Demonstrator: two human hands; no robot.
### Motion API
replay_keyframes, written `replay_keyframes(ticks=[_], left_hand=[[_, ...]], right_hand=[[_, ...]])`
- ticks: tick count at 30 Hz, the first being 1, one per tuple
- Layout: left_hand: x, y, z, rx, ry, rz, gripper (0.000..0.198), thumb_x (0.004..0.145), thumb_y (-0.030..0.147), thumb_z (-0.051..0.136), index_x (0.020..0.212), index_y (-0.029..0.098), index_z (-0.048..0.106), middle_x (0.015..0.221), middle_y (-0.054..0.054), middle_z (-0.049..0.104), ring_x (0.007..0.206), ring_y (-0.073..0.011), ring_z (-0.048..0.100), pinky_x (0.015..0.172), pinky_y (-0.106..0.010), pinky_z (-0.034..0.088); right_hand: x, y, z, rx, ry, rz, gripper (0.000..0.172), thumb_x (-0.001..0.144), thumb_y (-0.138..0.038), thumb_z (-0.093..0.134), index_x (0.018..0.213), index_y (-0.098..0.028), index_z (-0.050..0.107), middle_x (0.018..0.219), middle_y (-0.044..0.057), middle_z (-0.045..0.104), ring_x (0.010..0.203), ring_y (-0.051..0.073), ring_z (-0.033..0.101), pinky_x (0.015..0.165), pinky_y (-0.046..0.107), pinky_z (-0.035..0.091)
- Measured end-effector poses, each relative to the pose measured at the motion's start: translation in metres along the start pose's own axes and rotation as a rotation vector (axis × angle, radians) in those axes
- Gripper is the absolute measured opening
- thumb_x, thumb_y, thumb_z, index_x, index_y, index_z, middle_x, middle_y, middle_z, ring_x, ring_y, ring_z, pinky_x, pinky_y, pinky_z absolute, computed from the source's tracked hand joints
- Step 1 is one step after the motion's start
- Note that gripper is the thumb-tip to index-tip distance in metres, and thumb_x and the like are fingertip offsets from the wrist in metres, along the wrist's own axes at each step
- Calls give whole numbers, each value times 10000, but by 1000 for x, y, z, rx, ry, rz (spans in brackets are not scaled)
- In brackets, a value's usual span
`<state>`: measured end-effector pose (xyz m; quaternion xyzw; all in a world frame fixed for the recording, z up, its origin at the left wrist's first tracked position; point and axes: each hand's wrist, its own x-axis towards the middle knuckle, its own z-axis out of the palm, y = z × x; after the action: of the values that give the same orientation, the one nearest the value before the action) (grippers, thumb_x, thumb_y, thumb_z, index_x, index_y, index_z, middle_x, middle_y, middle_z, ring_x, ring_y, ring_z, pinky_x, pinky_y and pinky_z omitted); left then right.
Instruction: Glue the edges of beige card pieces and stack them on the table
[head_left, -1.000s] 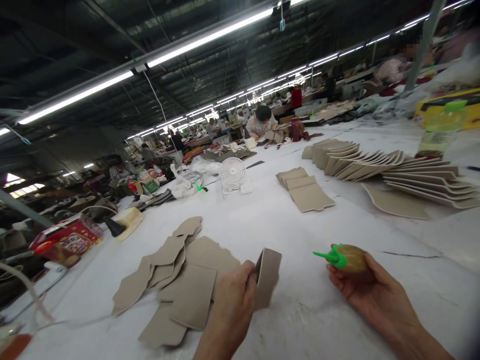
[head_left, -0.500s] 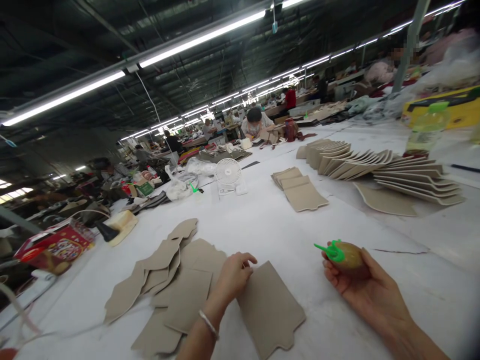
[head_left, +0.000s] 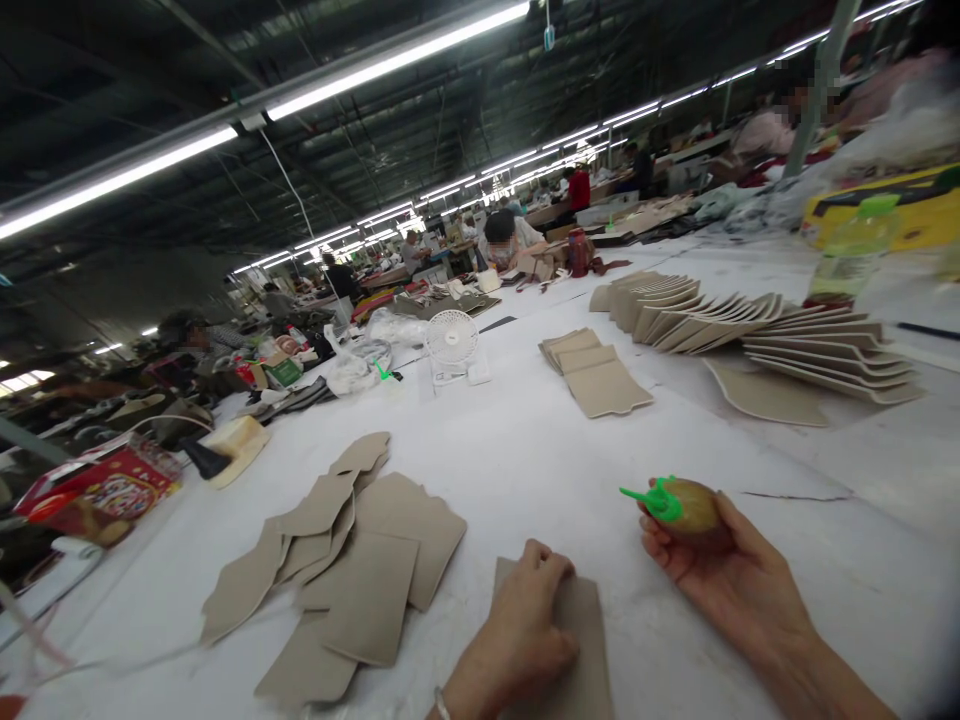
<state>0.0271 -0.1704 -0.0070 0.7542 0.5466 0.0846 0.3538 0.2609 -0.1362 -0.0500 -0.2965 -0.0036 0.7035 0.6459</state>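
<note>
The taupe panel [head_left: 589,625] lies near me on the white tabletop [head_left: 517,470], right of a loose pile [head_left: 371,590] of similar pieces and partly hidden by my left hand [head_left: 529,620]. In my head view, that hand is half curled, fingers bent down onto the panel, probably to steady it; I cannot tell whether it pinches an edge. My right hand [head_left: 731,570], palm tipped upward, is wrapped around a squeeze bottle [head_left: 699,508]. Its green nozzle [head_left: 660,498] points left, which I judge leaves the tip free of my fingers. Far right, a fanned row [head_left: 720,325] overlaps in steps, likely making each edge easy to catch.
</note>
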Motion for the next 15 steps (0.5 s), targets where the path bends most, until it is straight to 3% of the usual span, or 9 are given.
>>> replay_keyframes(ticks=[3,5,8,10,12,15], left_hand=[[-12,1,-1,-36,-185,301,529,617,43,537,1078,276,654,1265,-8,536,1151,-191,517,989,-246,401],[-20,-1,0,-38,-199,364,446,688,37,494,994,287,698,1288,19,552,1154,-174,525,1000,-234,385],[-27,-3,6,11,8,146,369,806,153,501,1116,268,662,1261,-33,560,1118,-194,534,984,-278,403],[-29,0,12,49,90,-34,475,807,273,564,1280,226,552,1248,-85,537,1143,-238,503,1003,-337,398],[-27,5,19,93,66,-141,607,764,320,607,1340,183,477,1278,-120,488,1175,-280,465,1021,-387,388],[-22,16,25,177,23,-188,543,750,241,543,1286,164,503,1277,-141,461,1174,-305,456,1005,-420,402]], right_hand=[[1,1,-2,-6,-22,-9,251,816,-340,592,1018,-229,693,1009,64,693,767,244,657,661,368,590],[1,1,-4,-9,-34,-13,251,831,-362,593,1023,-235,693,1014,57,694,776,238,657,671,363,589],[3,2,-7,-19,-50,-18,256,852,-410,597,1019,-245,697,999,48,699,773,231,659,679,360,588],[3,3,-8,-31,-70,-25,247,846,-413,617,1007,-245,702,993,48,701,778,232,661,685,364,589],[2,4,-8,-50,-99,-37,236,826,-403,656,994,-245,706,997,46,701,780,230,661,687,362,589],[-3,6,-6,-88,-142,-62,252,770,-386,734,981,-250,708,1029,42,693,801,229,660,684,357,592]])
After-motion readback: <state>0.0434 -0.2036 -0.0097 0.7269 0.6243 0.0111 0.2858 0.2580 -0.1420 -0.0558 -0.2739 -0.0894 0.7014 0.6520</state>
